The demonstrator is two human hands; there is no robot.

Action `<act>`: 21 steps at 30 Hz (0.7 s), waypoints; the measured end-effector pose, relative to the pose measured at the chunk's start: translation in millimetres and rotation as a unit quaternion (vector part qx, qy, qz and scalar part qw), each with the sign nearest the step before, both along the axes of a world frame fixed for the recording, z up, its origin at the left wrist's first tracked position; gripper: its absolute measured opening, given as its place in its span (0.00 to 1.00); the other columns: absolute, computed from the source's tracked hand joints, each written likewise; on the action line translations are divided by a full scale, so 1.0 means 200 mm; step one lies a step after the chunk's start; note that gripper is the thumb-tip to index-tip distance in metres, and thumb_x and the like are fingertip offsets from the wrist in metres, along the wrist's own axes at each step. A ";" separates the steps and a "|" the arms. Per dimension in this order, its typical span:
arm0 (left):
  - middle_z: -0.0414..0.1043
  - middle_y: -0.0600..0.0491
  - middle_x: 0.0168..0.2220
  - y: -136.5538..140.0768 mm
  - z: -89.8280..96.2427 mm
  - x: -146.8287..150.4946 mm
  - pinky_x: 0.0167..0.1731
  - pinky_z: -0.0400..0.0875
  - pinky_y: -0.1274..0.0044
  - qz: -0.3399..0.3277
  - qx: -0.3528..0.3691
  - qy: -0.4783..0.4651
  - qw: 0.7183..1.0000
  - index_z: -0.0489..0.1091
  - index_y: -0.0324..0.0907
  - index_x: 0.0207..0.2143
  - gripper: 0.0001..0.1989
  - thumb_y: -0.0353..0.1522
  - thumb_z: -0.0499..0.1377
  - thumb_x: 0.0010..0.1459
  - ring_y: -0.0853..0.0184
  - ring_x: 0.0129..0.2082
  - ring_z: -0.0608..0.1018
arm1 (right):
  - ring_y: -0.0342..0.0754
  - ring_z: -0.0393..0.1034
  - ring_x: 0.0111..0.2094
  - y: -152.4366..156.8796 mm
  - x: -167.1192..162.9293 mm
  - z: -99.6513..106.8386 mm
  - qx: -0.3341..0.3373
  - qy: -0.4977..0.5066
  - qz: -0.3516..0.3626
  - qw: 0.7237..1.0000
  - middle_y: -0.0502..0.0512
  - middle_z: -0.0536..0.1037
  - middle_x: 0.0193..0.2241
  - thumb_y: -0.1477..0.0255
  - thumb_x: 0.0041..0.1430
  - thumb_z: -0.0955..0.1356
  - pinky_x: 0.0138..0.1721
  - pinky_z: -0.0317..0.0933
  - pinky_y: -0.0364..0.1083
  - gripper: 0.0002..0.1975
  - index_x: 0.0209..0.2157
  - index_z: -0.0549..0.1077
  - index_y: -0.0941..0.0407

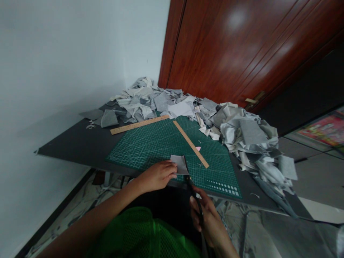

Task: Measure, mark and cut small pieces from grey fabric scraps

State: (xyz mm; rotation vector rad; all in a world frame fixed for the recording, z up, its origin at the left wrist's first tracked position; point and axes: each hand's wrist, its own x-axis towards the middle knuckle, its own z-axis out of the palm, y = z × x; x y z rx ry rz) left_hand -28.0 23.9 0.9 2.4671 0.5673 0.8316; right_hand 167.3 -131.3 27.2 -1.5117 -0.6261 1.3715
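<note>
A small grey piece of fabric lies near the front edge of the green cutting mat. My left hand grips its left side, thumb and fingers pressed together on the cloth. Black scissors are held in my right hand, with fingers wrapped round the handles. The blades point away from me along the fabric's right edge. Whether the blades touch the cloth at their lower part I cannot tell. A wooden ruler lies slantwise just beyond the fabric, and a small pink piece sits beside it.
A second wooden ruler rests across the mat's far left edge. Heaps of grey and white fabric scraps line the back of the dark table and its right side. Behind stand a white wall and a brown wooden door.
</note>
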 end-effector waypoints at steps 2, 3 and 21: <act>0.76 0.50 0.44 0.00 0.00 0.00 0.53 0.70 0.67 0.002 -0.001 0.004 1.000 0.69 0.43 0.39 0.05 0.29 0.55 0.69 0.61 0.50 0.78 | 0.35 0.54 0.15 0.00 0.00 0.00 0.002 0.003 -0.002 1.000 0.40 0.68 0.23 0.46 0.39 0.80 0.12 0.47 0.35 0.44 0.54 0.68 0.51; 0.77 0.49 0.45 0.00 0.00 0.00 0.54 0.69 0.67 0.003 -0.002 0.007 1.000 0.69 0.43 0.39 0.05 0.29 0.55 0.69 0.61 0.51 0.78 | 0.35 0.55 0.15 0.00 0.00 0.00 0.002 0.004 -0.002 1.000 0.40 0.69 0.23 0.46 0.39 0.80 0.12 0.47 0.35 0.44 0.54 0.68 0.51; 0.77 0.50 0.44 -0.01 0.02 0.00 0.60 0.66 0.65 -0.006 -0.001 0.017 1.000 0.68 0.43 0.38 0.04 0.28 0.56 0.69 0.61 0.53 0.77 | 0.35 0.55 0.15 -0.02 0.02 -0.01 0.005 -0.007 0.005 1.000 0.41 0.69 0.24 0.46 0.41 0.79 0.13 0.47 0.35 0.46 0.57 0.66 0.52</act>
